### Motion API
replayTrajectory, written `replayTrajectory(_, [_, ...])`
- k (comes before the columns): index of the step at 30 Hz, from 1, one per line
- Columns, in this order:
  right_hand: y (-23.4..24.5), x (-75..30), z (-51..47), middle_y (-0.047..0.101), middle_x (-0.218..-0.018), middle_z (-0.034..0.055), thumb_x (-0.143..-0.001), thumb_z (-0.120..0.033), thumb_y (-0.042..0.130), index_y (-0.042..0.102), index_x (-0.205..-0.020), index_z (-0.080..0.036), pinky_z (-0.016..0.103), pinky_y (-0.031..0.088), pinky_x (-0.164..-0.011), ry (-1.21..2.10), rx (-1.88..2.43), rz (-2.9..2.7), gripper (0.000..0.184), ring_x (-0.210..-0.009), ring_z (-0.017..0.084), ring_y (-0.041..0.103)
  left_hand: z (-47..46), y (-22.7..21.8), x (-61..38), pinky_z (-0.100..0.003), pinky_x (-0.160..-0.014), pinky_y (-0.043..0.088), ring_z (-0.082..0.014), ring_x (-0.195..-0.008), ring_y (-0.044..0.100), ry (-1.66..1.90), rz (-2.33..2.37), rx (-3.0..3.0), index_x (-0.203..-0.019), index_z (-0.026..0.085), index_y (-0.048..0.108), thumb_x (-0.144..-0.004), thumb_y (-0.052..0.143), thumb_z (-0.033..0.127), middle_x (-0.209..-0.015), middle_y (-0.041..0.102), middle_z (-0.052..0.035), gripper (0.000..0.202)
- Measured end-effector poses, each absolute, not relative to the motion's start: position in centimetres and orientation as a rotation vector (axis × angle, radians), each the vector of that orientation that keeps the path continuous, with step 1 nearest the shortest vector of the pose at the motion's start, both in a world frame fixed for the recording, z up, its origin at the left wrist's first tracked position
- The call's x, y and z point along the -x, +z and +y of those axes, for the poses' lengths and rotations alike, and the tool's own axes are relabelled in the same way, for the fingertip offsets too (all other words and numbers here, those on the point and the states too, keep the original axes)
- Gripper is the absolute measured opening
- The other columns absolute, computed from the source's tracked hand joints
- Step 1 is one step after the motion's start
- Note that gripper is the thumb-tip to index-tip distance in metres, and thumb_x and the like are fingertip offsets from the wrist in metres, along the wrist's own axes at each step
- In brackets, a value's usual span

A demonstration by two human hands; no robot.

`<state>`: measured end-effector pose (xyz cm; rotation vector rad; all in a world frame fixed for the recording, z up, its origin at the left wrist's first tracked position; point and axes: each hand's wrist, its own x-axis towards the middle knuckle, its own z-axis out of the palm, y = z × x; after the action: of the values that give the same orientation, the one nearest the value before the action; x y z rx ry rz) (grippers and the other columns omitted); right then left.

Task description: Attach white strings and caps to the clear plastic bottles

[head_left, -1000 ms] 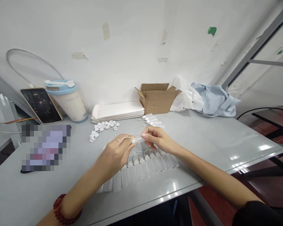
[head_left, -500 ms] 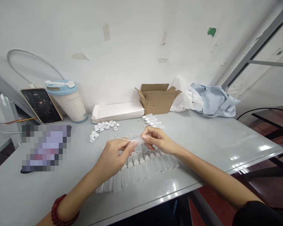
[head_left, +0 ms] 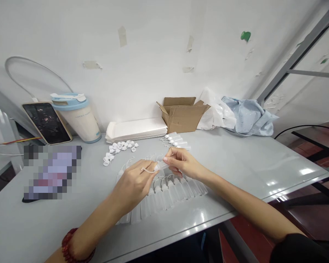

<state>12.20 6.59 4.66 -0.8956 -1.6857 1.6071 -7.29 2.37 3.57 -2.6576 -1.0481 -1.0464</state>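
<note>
My right hand (head_left: 181, 164) pinches a small clear plastic bottle (head_left: 162, 166) above the grey table (head_left: 235, 164). My left hand (head_left: 134, 182) is closed on the bottle's thin white tethered cap strap (head_left: 148, 170) at its neck end. Under both hands lies a row of several similar clear bottles (head_left: 167, 191). A loose heap of small white caps (head_left: 119, 149) sits behind the left hand. A few more bottles (head_left: 175, 140) lie beyond the right hand.
A stack of white sheets (head_left: 137, 129) and an open cardboard box (head_left: 182, 113) stand at the wall. A blue-lidded tub (head_left: 76, 117) and a leaning phone (head_left: 46, 122) are far left. White plastic bags and a blue cloth (head_left: 246, 117) lie at the back right. The table edge runs close on the right.
My left hand has shifted slightly along the bottle's neck, fingers working the cap strap. The right hand has kept the bottle nearly still.
</note>
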Motion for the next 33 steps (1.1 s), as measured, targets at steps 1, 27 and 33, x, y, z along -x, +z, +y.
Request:
replayTrajectory(1, [4.7,-12.1,6.6,0.038,-0.043,-0.0115,-0.079,-0.049,0.062,0.043,-0.072,-0.019,0.017,0.026,-0.032,1.626,0.912,-1.664,0.037,-0.032,0.005,0.037,2.4,3.6,7.3,-0.028,-0.058,0.044,-0.0161,-0.064,0.055,-1.010,-1.055,2.651,-0.092,0.015,0.057,-0.091,0.043,0.010,-0.073,0.061,-0.0041,0.015])
replayTrajectory(27, [4.3,-12.1,6.4,0.060,-0.071,0.0015,-0.086,-0.042,0.058,0.064,-0.085,-0.014,0.021,0.038,-0.054,1.018,0.834,-2.119,0.029,-0.060,0.010,0.049,2.6,6.0,7.2,-0.021,-0.051,0.042,-0.0124,-0.055,0.054,-1.394,-2.089,2.910,-0.056,0.018,0.059,-0.085,0.051,0.040,-0.055,0.057,0.0014,0.037])
replayTrajectory(33, [4.4,-12.3,6.4,0.059,-0.064,0.0006,-0.088,-0.044,0.053,0.065,-0.084,-0.013,0.022,0.036,-0.052,1.058,0.854,-2.157,0.033,-0.054,0.009,0.046,2.4,5.8,7.3,-0.022,-0.043,0.035,-0.0115,-0.049,0.048,-1.318,-2.111,2.940,-0.056,0.018,0.062,-0.085,0.051,0.043,-0.052,0.056,0.0008,0.040])
